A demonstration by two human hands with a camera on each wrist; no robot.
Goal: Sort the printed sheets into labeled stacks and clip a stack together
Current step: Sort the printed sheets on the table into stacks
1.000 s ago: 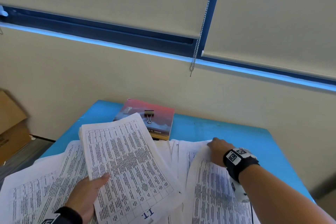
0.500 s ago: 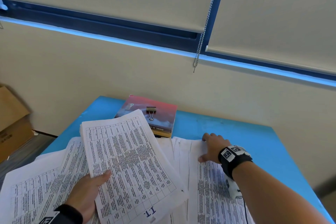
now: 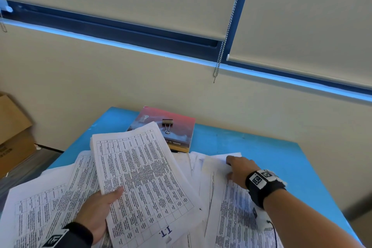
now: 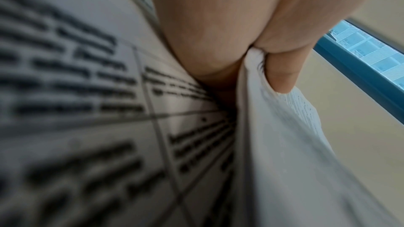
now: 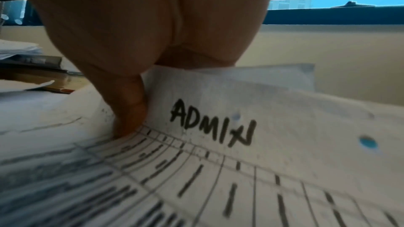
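Note:
My left hand [image 3: 108,197] grips a stack of printed table sheets marked "I.T." [image 3: 145,177] by its left edge and holds it tilted above the table. The left wrist view shows the thumb [image 4: 282,75] on top of that stack [image 4: 284,144]. My right hand [image 3: 235,169] is at the far end of a sheet marked "ADMIN" [image 5: 273,110]. It pinches the sheet's raised top edge, thumb [image 5: 131,110] in front and fingers behind. A binder clip [image 3: 167,126] lies on a red book [image 3: 181,133] at the back of the table.
Loose printed sheets [image 3: 40,207] overlap across the near half of the blue table [image 3: 277,157]. The table stands against a cream wall under a window; a blind chain [image 3: 218,66] hangs above. Cardboard boxes [image 3: 12,127] stand on the floor at the left.
My right hand has shifted along the top of the right-hand sheets, spread flat for a moment, and now curls on the ADMIN sheet's edge. The left hand keeps the I.T. stack still.

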